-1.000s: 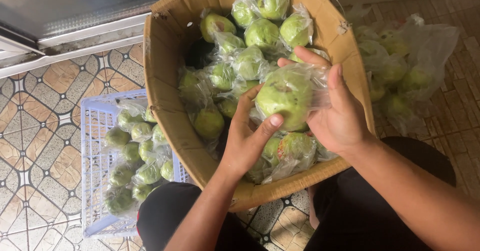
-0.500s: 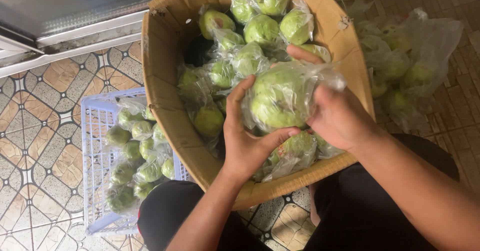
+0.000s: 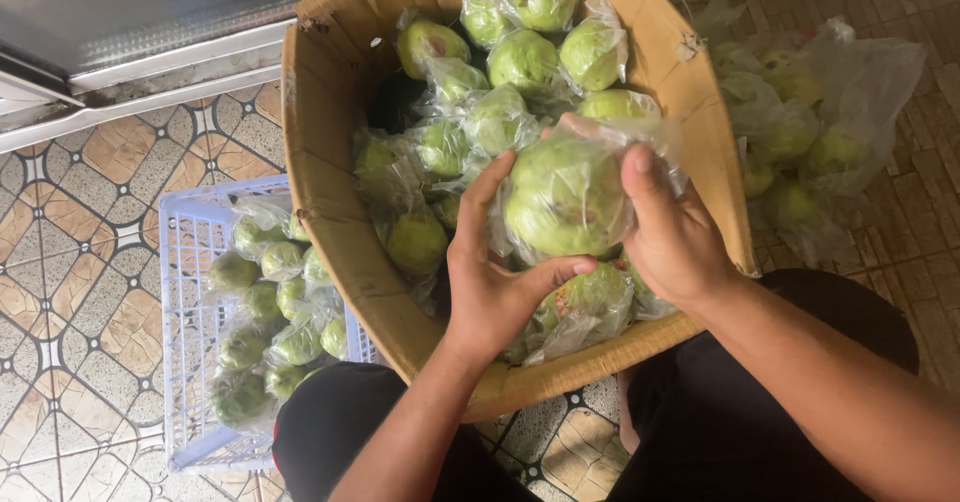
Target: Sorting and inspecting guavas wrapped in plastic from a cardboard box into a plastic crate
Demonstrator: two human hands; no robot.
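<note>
From the head view, both hands grip one bagged green fruit just above the cardboard box. The left hand cups it from below and the side, thumb under it — the right hand clasps its other side, thumb pressed on the plastic. More bagged fruit fills the box. A pale blue crate beside the box holds fruit too, and a loose plastic bag of fruit lies on the tiled floor.
</note>
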